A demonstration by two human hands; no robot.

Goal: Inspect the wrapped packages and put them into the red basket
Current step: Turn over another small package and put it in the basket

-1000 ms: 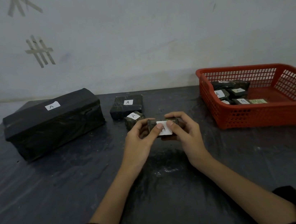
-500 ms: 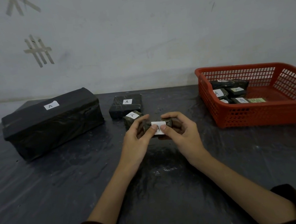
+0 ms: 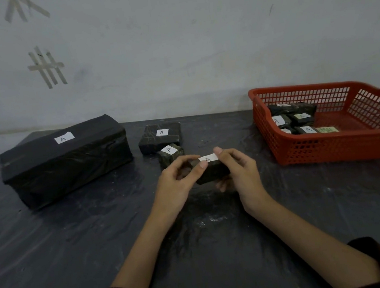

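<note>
A small dark wrapped package (image 3: pixel 213 171) with a white "A" label is held above the table's middle. My left hand (image 3: pixel 177 184) grips its left end and my right hand (image 3: pixel 241 173) grips its right end, the index finger over the label. Just behind it sits another small labelled package (image 3: pixel 169 153), and behind that a medium package (image 3: pixel 160 137). A large black wrapped box (image 3: pixel 65 160) lies at the left. The red basket (image 3: pixel 330 152) stands at the right with several small labelled packages (image 3: pixel 292 118) in its left part.
The table (image 3: pixel 76 243) is covered in dark wrinkled plastic sheet. A pale wall with tape marks rises right behind the table. The basket's right half shows bare red floor.
The package has been tilted between both hands, so its label now faces upward and its front side shows. Both hands stayed at the table's middle.
</note>
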